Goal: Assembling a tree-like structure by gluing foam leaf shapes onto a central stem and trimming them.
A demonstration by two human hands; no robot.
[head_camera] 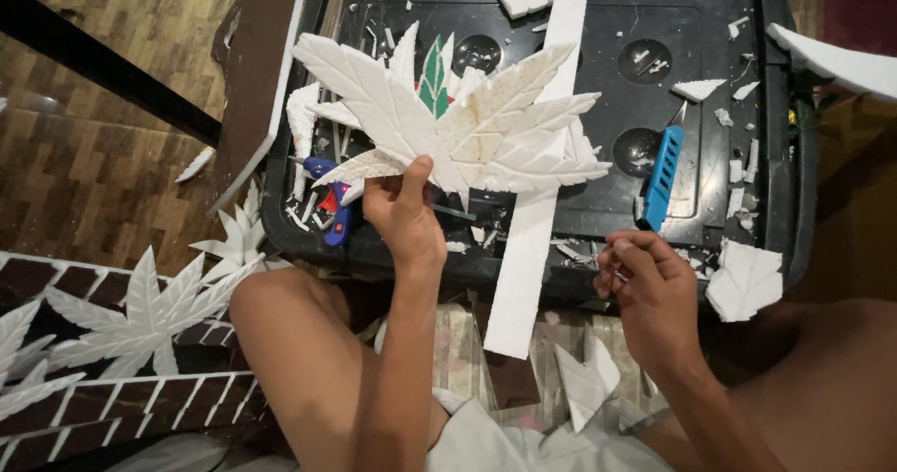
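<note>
Carved foam leaf held up for a look between cuts

Nearest, the right hand point(654, 285) is curled shut on something too small to tell; the left hand point(404, 212) pinches the white foam leaf point(458, 121) by its base, above the black tray point(794, 201). Beyond lie a long foam strip point(533, 238) and blue knife point(662, 175) — trimming seems underway, and the next cut likely needs that knife.

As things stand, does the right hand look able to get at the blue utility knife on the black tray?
Probably yes. The right hand sits just below the blue utility knife, which lies uncovered on the black tray. Only small foam scraps lie nearby, and its fingers seem to pinch something small.
</note>
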